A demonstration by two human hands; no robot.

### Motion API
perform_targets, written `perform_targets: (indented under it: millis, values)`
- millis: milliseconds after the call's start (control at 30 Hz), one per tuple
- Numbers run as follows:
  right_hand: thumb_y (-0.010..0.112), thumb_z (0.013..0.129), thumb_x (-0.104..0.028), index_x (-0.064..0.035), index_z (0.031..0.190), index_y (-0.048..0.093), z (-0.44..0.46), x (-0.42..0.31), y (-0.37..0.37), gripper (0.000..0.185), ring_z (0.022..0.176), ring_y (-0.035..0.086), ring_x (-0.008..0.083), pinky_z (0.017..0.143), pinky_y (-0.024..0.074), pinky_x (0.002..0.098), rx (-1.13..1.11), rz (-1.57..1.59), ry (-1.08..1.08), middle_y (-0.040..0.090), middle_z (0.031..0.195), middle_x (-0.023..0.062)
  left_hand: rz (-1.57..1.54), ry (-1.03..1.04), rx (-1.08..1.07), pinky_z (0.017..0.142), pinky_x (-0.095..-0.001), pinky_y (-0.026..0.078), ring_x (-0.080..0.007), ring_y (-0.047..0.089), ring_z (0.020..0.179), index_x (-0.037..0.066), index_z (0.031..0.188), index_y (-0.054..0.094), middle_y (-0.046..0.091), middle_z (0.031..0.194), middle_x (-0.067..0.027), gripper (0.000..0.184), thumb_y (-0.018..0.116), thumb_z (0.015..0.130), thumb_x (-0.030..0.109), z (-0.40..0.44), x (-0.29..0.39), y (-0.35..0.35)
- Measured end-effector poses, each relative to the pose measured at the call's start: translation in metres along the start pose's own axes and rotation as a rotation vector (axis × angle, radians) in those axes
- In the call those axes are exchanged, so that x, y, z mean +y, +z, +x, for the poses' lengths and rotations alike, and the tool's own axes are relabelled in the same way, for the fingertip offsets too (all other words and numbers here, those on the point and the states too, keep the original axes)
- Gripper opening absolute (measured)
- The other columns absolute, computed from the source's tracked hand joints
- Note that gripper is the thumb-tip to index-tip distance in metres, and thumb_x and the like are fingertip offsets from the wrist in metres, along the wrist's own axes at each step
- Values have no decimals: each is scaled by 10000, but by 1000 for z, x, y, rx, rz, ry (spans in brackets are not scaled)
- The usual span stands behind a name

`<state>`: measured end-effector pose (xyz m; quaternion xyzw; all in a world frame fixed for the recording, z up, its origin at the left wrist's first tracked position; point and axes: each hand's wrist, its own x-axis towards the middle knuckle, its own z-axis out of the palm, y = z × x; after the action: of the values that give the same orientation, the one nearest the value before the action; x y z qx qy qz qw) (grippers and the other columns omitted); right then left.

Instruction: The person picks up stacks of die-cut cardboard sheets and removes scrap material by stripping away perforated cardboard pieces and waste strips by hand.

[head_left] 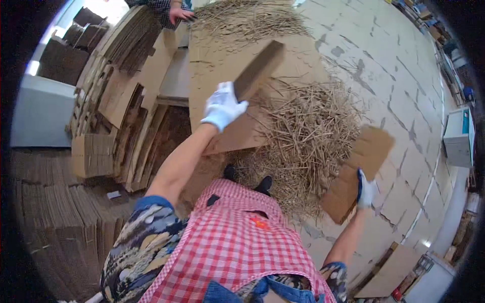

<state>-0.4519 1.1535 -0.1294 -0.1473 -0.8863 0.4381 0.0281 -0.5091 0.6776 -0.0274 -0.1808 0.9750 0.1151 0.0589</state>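
One cardboard block [258,70] far left, one ribbed cardboard piece [357,171] near right!
The left hand [223,107] clasped the block's near end; the right hand [369,193] gripped the piece's right edge, right of the scrap pile [316,126]. Both looked light, stiff, crushable; mid-length holds seemed best.

No legible lettering anywhere.

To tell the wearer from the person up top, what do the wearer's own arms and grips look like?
The left grip wears a white glove with a pale blue cuff and faint marks too blurred to read. The right grip wears another, white with dark blue along one edge. Both forearms are bare below patterned sleeves in grey, tan and dark tones, edged in blue.
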Motion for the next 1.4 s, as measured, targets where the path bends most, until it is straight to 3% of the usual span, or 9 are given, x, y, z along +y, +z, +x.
perform_targets:
  millis: [67,200,300,367,700,867,1033,1233,1400]
  values:
    - [693,669,-452,49,1070,520,52,-9,26,664,920,572,380,779,450,410,-12,-427,276,592,979,259,18,-45,-2,872,-406,427,-314,506,1061,14,1216,376,449,1194,-180,700,636,701,409,2,-14,0]
    - [693,641,-498,38,928,545,88,-53,77,626,866,568,415,742,450,437,-100,-674,66,602,877,260,54,-212,6,871,-403,428,-311,510,1056,20,1223,372,443,1201,-177,697,635,707,409,-4,-66,2]
    - [693,654,-472,25,855,544,66,-67,97,556,816,586,398,707,452,448,-112,-656,-13,612,843,236,32,-223,-16,870,-399,429,-310,512,1050,24,1224,371,444,1198,-175,694,633,710,410,-8,-85,9]
    - [698,617,-521,23,844,571,48,-63,98,603,769,604,387,674,463,445,-82,-624,26,620,784,234,18,-245,-4,875,-398,425,-311,505,1059,24,1223,371,447,1192,-176,696,630,711,417,-12,-95,7]
    - [708,647,-445,12,925,540,-17,-77,104,560,811,595,387,703,461,443,-303,-529,2,617,832,234,204,-370,70,864,-403,434,-310,505,1063,15,1194,389,440,1192,-183,662,629,713,402,3,-104,-13]
    - [712,645,-439,8,920,544,-16,-47,116,550,809,595,387,700,460,443,-151,-474,6,616,826,232,126,-317,160,924,-381,390,-312,461,1124,18,1261,371,427,1263,-174,768,645,691,455,23,-78,-16]
    - [708,652,-433,15,913,547,-49,-115,144,543,805,595,383,696,460,441,-118,-579,128,618,829,224,98,-281,155,924,-381,389,-307,459,1129,13,1251,393,449,1244,-168,773,651,684,471,63,-146,-51]
    - [687,682,-420,-1,941,554,-26,-138,148,510,837,591,374,707,460,433,32,-616,184,617,880,220,64,-169,214,924,-381,389,-305,465,1125,-3,1227,418,474,1218,-179,772,655,678,486,107,-152,-73]
    - [686,684,-426,-21,982,557,-30,-155,173,519,878,588,359,726,460,419,-12,-707,147,618,929,206,31,-105,324,910,-387,401,-316,487,1096,-15,1211,427,484,1202,-197,759,671,674,461,132,-155,-93]
